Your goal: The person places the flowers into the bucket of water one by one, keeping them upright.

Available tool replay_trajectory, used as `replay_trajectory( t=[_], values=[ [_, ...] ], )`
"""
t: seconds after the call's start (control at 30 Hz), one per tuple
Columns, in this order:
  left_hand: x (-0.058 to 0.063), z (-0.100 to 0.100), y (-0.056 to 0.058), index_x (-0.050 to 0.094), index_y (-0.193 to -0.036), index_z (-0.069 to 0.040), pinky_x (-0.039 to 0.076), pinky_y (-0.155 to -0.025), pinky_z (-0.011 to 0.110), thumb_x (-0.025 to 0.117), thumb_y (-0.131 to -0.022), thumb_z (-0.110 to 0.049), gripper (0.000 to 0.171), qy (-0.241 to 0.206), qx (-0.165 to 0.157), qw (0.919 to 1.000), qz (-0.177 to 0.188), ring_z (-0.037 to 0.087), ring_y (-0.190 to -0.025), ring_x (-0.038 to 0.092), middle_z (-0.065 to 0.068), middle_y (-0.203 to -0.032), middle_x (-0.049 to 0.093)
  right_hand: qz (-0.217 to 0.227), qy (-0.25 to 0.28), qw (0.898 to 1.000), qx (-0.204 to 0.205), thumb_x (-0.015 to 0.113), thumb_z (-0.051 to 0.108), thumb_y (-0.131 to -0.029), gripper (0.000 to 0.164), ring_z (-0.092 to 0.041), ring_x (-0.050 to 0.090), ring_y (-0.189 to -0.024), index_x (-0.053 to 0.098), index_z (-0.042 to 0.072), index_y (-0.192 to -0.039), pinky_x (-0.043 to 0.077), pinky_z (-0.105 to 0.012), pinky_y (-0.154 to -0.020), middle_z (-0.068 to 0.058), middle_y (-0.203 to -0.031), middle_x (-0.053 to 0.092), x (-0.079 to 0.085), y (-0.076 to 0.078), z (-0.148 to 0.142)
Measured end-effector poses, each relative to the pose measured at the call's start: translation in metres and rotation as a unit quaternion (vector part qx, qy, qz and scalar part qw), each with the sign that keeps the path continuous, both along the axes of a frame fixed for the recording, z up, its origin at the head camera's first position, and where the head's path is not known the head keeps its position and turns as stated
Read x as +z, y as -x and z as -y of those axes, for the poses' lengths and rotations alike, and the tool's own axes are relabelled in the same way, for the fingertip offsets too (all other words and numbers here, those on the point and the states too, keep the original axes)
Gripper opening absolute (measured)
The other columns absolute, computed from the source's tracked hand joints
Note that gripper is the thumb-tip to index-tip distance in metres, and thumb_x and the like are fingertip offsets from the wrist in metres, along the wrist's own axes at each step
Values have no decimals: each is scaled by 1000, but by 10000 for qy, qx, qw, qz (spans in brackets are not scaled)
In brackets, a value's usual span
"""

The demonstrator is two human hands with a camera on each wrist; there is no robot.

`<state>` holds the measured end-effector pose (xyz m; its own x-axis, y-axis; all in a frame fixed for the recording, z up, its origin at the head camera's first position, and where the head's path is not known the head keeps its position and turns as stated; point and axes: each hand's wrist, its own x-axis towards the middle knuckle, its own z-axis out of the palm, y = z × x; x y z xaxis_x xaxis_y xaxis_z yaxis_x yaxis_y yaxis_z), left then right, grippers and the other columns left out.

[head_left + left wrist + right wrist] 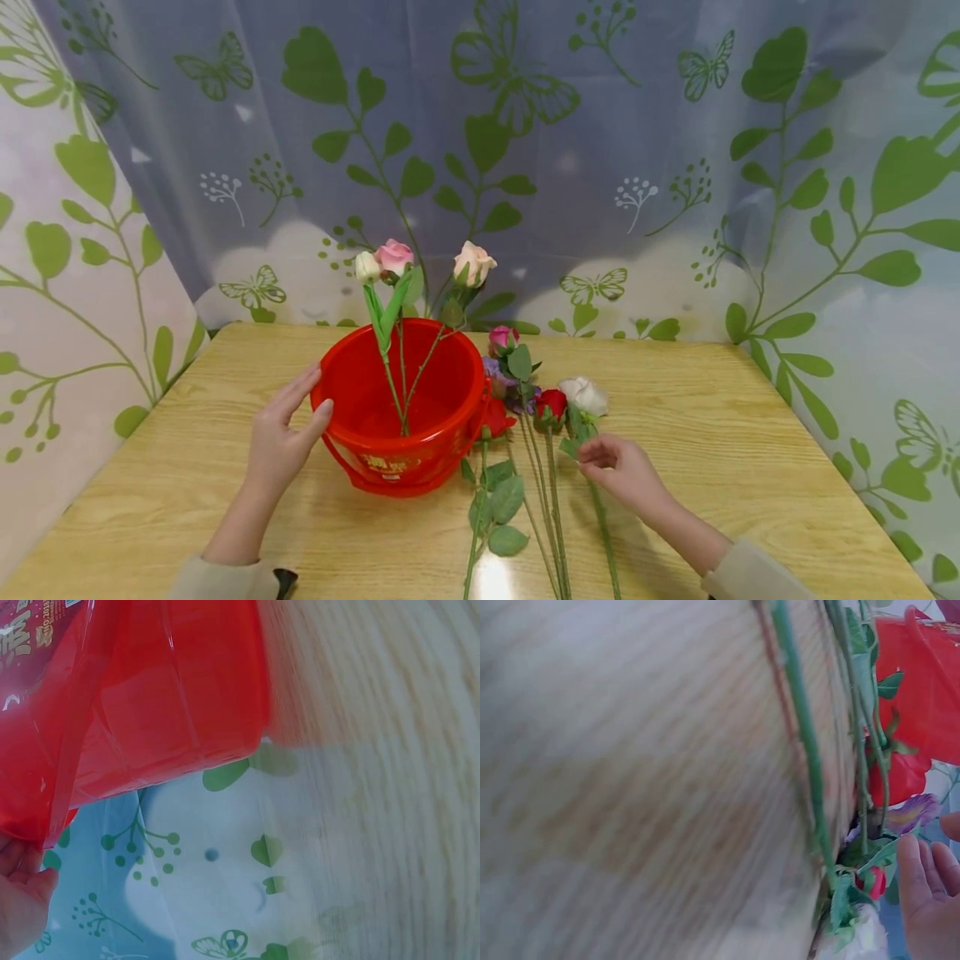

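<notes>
Head view first, and there's the red bucket [442, 468], upright on the wooden bench [142, 492]! Three flowers lean inside it, heads up above its rim: a cream tulip [367, 268], a pink rose [394, 256] right beside it, and a peach rose [474, 263] tilting out over the bucket's right side. At the bucket's left, here's the left hand [277, 437], fingers and thumb at the rim, thumb well apart, so that grip is wide. To the bucket's right lies a loose bunch: a magenta rose [503, 337], a purple flower [497, 372], a red flower [497, 417] just beside the bucket, a red rose [552, 404], and a white rose [584, 396], the farthest from the bucket of the lot. And there's the right hand [626, 477], right of the bucket, fingertips beside a green leaf [568, 450] under that white bloom! Behind the bucket, a patterned curtain [637, 125]

Over to the left wrist: the bucket's wall looms large, its handle [75, 712] slanting across it, and the left fingertips and thumb sit right at the rim

Right wrist now: stems [804, 727] run alongside the bucket, the right fingers lie straight, thumb held off them, so this grip is wide too; whether the fingertips touch the leaf, I can't tell
</notes>
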<state>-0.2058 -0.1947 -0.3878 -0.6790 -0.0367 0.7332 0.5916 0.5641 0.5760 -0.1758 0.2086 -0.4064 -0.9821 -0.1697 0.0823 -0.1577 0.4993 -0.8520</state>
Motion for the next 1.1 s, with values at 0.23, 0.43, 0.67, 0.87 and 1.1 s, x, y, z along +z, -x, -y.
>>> replay_trajectory(
  t=[0.23, 0.43, 0.67, 0.87, 1.1],
  values=[
    [-1, 1, 1, 58, -112, 5, 32, -88, 9, 64, -75, -1, 38, 18, -7, 10000, -16, 25, -107, 51, 15, -115, 56, 88, -278, 9996, -3, 62, 1, -78, 16, -19, 57, -76, 59, -7, -92, 48, -25, -64, -10, -85, 62, -7, -1, -9],
    [-1, 1, 2, 59, -112, 5, 32, -88, 9, 64, -75, -1, 38, 63, 3, 10000, -39, 31, -105, 51, 15, -115, 57, 176, -396, 9991, 14, 62, -2, -76, 19, -20, 57, -77, 59, -9, -93, 48, -26, -66, -12, -85, 61, -11, -2, -15],
    [-2, 1, 2, 59, -112, 4, 32, -88, 9, 64, -75, -1, 38, 67, 17, 10000, -12, 30, -105, 51, 15, -115, 57, 448, -501, 9977, 105, 61, -1, -75, 21, -21, 57, -77, 58, -10, -93, 47, -27, -64, -10, -84, 61, -15, -4, -19],
    [-2, 0, 2, 58, -112, 5, 32, -88, 9, 64, -75, -1, 38, 54, 4, 10000, 9, 23, -107, 51, 15, -115, 57, 685, -310, 9970, 160, 60, 0, -75, 27, -22, 57, -79, 55, -13, -97, 48, -27, -65, -11, -85, 60, -20, -3, -20],
    [-1, 0, 1, 58, -112, 5, 32, -88, 9, 64, -75, -1, 38, 22, -1, 10000, -36, 26, -106, 51, 15, -115, 57, 1053, 20, 9944, 119, 59, 2, -77, 35, -19, 57, -77, 50, -18, -104, 50, -27, -61, -9, -83, 60, -24, -1, -17]
  ],
)
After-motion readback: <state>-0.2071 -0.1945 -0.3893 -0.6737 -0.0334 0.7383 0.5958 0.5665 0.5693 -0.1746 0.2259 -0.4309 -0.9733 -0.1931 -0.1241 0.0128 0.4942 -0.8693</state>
